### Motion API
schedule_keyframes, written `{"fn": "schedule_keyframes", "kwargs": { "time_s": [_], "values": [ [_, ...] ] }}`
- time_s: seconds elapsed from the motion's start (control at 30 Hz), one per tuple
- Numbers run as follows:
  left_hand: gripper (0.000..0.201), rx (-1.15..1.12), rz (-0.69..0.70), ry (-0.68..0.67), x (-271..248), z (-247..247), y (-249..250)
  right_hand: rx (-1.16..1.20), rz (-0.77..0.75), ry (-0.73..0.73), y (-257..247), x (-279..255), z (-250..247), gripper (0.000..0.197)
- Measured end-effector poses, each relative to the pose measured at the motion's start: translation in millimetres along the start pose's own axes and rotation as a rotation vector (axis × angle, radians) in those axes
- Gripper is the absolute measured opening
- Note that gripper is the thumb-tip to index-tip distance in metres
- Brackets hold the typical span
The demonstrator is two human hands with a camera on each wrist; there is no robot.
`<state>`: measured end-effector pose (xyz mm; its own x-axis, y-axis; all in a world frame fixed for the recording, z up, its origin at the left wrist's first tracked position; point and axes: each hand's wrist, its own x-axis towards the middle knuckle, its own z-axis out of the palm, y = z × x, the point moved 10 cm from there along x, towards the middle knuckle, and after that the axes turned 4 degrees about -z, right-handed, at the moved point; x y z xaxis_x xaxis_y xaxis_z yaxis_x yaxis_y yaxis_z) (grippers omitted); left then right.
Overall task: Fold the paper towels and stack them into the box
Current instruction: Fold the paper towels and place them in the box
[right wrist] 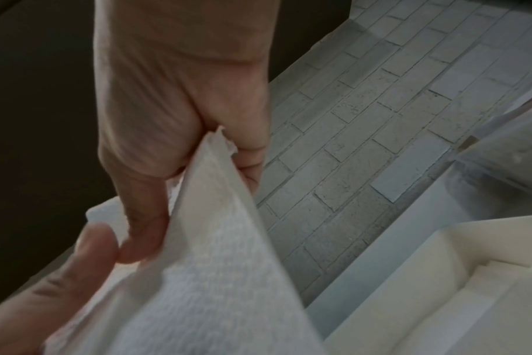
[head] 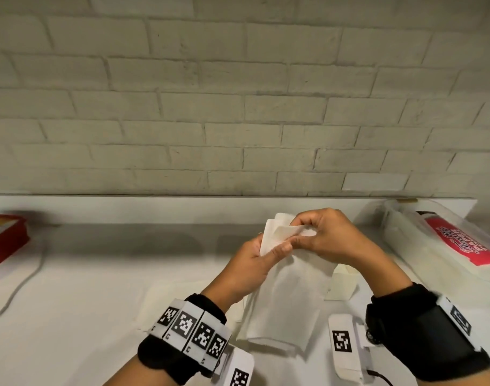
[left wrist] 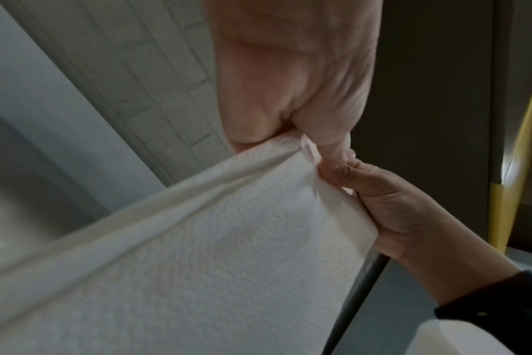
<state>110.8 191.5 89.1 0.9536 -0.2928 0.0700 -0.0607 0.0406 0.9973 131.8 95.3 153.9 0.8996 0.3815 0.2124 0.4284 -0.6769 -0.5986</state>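
1. My left hand [head: 252, 261] and my right hand [head: 330, 235] are raised together over the white table [head: 99, 288], both pinching the top edge of one paper towel [head: 285, 296].
2. My left thumb and fingers are closed tight on the towel's upper left corner; the left wrist view shows the paper bunched into creases where it runs into that pinch.
3. My right hand's fingers are curled round the upper right corner, with a loose flap of the sheet folded over between the two grips.
4. The towel hangs down from my hands, its lower edge close to the table between my wrists; whether it touches I cannot tell.
5. The cream box [head: 341, 282] sits on the table just behind the hanging sheet, which hides most of it from the head view. In the right wrist view its open inside shows below my hand.
6. To the far right a clear plastic container [head: 422, 246] holds a red-labelled pack [head: 461, 243].
7. At the left edge sits a red box [head: 4, 238], with a pale cable [head: 24, 285] trailing across the table near it.
8. A white brick wall [head: 238, 107] rises behind the table.
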Motion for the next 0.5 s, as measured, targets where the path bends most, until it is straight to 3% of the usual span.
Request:
{"fn": "schedule_keyframes", "kwargs": {
  "time_s": [0.23, 0.5],
  "values": [
    [0.049, -0.174, -0.073, 0.047, 1.2, -8.8, -11.7, 0.058, 0.026, -0.019, 0.7, 1.1, 4.1, 0.019],
    [0.042, -0.143, -0.119, 0.073, 0.6, -13.9, -14.2, 0.159, 0.027, -0.012, 2.9, -0.9, -2.1, 0.019]
  ]
}}
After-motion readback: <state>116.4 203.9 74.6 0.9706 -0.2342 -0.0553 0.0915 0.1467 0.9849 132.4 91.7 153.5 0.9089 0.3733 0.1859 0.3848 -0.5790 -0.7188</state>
